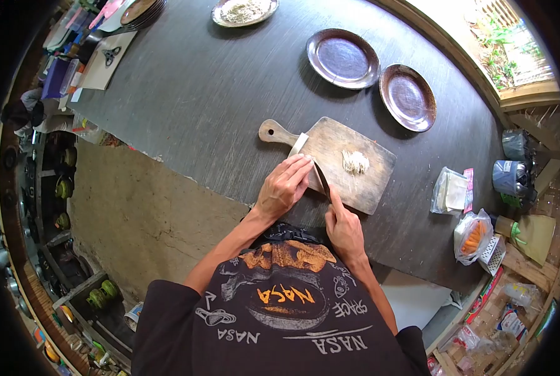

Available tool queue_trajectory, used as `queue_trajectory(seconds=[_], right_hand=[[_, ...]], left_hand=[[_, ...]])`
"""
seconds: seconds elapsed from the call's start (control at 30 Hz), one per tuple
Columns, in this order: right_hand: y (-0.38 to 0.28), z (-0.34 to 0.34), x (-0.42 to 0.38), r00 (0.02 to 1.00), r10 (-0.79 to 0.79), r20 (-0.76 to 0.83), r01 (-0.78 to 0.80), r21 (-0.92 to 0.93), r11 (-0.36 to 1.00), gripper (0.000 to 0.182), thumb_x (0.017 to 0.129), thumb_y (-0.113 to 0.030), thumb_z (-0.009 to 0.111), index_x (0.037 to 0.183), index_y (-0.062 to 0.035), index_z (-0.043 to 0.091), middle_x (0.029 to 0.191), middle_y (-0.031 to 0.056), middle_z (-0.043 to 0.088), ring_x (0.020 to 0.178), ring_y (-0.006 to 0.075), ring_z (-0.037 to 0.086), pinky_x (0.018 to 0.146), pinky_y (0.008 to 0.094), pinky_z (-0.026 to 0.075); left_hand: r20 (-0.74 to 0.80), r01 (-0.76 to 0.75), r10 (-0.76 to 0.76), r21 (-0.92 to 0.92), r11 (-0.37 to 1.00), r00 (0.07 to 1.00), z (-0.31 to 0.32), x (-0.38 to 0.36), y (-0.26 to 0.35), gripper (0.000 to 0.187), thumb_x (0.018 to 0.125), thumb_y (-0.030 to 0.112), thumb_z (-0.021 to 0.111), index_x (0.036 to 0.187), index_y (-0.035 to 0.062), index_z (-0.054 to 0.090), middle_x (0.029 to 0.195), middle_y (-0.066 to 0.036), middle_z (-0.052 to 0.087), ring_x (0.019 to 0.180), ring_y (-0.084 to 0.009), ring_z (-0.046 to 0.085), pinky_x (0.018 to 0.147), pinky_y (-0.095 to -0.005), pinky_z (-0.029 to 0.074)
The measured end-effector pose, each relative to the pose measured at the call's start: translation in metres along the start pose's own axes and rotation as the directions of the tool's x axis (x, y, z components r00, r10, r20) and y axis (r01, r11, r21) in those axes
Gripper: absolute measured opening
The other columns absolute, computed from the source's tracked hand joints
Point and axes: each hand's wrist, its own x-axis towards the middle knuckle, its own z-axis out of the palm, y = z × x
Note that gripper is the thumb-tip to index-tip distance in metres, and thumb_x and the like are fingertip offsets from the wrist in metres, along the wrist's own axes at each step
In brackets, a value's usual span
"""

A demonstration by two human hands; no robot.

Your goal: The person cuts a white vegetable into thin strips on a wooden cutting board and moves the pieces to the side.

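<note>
A wooden cutting board (376, 178) with a round handle lies on the dark table in front of me. My left hand (284, 188) is closed over a long white stick-shaped piece of food (299, 143), pressing it at the board's left edge; its exact kind I cannot make out. Gripped in my right hand (345, 230) is a knife (321, 178), its dark blade close beside my left fingertips. A small heap of thin white shreds (355, 163) sits on the board to the right of the blade.
Two brown oval plates, one (344, 57) beside the other (408, 98), stand beyond the board. A plate of pale shreds (245, 11) is at the far edge. To the right are a bag of carrots (473, 238), a grater (493, 254) and a plastic packet (450, 191). Scissors (110, 56) lie far left.
</note>
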Motion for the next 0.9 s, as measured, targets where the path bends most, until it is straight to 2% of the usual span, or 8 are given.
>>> queue_trajectory(seconds=[0.07, 0.13, 0.3, 0.47, 0.57, 0.73, 0.83, 0.9], right_hand=[[0.001, 0.002, 0.004, 1.0, -0.023, -0.011, 0.024, 0.025, 0.999, 0.063, 0.098, -0.006, 0.058, 0.159, -0.0089, 0.042, 0.083, 0.0284, 0.067, 0.076, 0.046, 0.068, 0.072, 0.0527, 0.053], [-0.001, 0.003, 0.008, 1.0, -0.029, -0.012, 0.029, -0.004, 1.0, 0.065, 0.098, -0.009, 0.059, 0.16, -0.0107, 0.04, 0.083, 0.0255, 0.069, 0.073, 0.0444, 0.069, 0.069, 0.056, 0.054], [-0.004, 0.007, 0.015, 0.998, -0.053, -0.035, 0.052, -0.031, 0.998, 0.065, 0.098, -0.01, 0.06, 0.16, -0.0114, 0.041, 0.083, 0.0257, 0.069, 0.072, 0.0442, 0.069, 0.068, 0.0557, 0.054], [-0.01, -0.003, 0.009, 1.0, -0.003, 0.0, 0.003, -0.067, 0.998, 0.066, 0.098, -0.011, 0.06, 0.161, -0.0125, 0.039, 0.083, 0.0252, 0.069, 0.073, 0.0429, 0.07, 0.068, 0.0543, 0.054], [-0.008, -0.007, -0.001, 0.995, 0.077, 0.056, -0.075, -0.041, 0.996, 0.065, 0.097, -0.006, 0.06, 0.16, -0.0101, 0.042, 0.088, 0.0266, 0.068, 0.08, 0.0437, 0.07, 0.074, 0.0511, 0.053], [0.001, 0.004, 0.005, 1.0, -0.027, -0.007, 0.027, -0.049, 0.998, 0.065, 0.099, -0.01, 0.06, 0.161, -0.0119, 0.04, 0.085, 0.0258, 0.07, 0.075, 0.0432, 0.07, 0.068, 0.0546, 0.054], [0.0, 0.008, 0.012, 0.997, -0.068, -0.043, 0.068, -0.011, 0.998, 0.064, 0.099, -0.01, 0.059, 0.16, -0.0115, 0.039, 0.087, 0.0272, 0.07, 0.076, 0.0439, 0.071, 0.069, 0.0552, 0.054], [-0.005, 0.005, 0.015, 0.998, -0.052, -0.023, 0.052, -0.021, 0.998, 0.064, 0.099, -0.009, 0.059, 0.16, -0.0117, 0.04, 0.088, 0.0276, 0.07, 0.076, 0.0442, 0.071, 0.069, 0.0555, 0.054]], left_hand=[[-0.002, 0.0, 0.0, 0.009, 1.0, 1.0, -0.001, 0.0, -0.001, 0.032, 0.088, 0.0, 0.073, 0.121, -0.0011, 0.073, 0.126, -0.011, 0.073, 0.125, -0.0277, 0.066, 0.107, -0.0387, 0.055], [-0.004, -0.005, 0.005, 0.016, 1.0, 1.0, -0.001, -0.001, -0.001, 0.032, 0.088, 0.0, 0.073, 0.12, -0.0013, 0.073, 0.126, -0.011, 0.073, 0.125, -0.0277, 0.066, 0.107, -0.0386, 0.055], [-0.007, 0.001, -0.001, 0.012, 1.0, 1.0, -0.001, 0.0, -0.001, 0.031, 0.089, 0.0, 0.073, 0.119, -0.0017, 0.073, 0.126, -0.012, 0.073, 0.124, -0.0279, 0.067, 0.106, -0.0383, 0.056], [0.004, 0.004, -0.004, 0.014, 1.0, 1.0, -0.002, 0.001, 0.0, 0.031, 0.09, 0.001, 0.073, 0.12, -0.001, 0.073, 0.126, -0.012, 0.073, 0.124, -0.0279, 0.067, 0.106, -0.0383, 0.055], [0.004, 0.016, -0.016, -0.002, 1.0, 1.0, -0.001, 0.0, 0.0, 0.031, 0.09, 0.001, 0.073, 0.121, -0.0008, 0.073, 0.126, -0.012, 0.073, 0.125, -0.028, 0.066, 0.107, -0.0384, 0.055], [0.005, 0.009, -0.009, -0.016, 1.0, 1.0, -0.001, -0.002, -0.003, 0.031, 0.09, 0.001, 0.072, 0.121, -0.0013, 0.073, 0.128, -0.012, 0.073, 0.127, -0.028, 0.066, 0.108, -0.0386, 0.054], [0.004, 0.011, -0.011, -0.016, 1.0, 1.0, -0.001, -0.001, -0.003, 0.031, 0.09, 0.001, 0.073, 0.121, -0.0016, 0.073, 0.128, -0.012, 0.073, 0.127, -0.0281, 0.066, 0.108, -0.0388, 0.054], [0.009, 0.017, -0.017, -0.03, 0.999, 1.0, -0.002, -0.002, -0.002, 0.031, 0.09, 0.001, 0.073, 0.121, -0.0017, 0.073, 0.128, -0.012, 0.073, 0.127, -0.0281, 0.066, 0.108, -0.0387, 0.055]])
